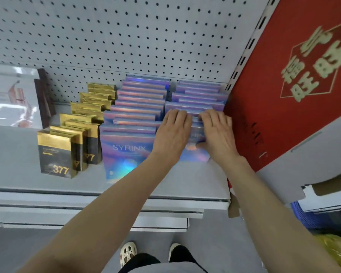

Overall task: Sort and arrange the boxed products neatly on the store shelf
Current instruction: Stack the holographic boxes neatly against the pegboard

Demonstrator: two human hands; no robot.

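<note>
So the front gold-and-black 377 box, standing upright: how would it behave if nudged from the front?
The 377 box looks like stiff, probably light carton. Standing tall on a narrow base, it might tip backward rather than slide. The boxes behind would likely catch it.

Retail shop. Indicators: grey metal shelf [185,180] with perforated pegboard back panel [126,36], slotted upright [244,54], and identical boxed products [140,107] faced in rows, front to back.

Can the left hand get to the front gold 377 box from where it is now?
Probably yes. The left hand rests on the right row of purple boxes; the 377 box stands at the shelf front, its face and top unobstructed. Only the SYRINX row lies between.
</note>
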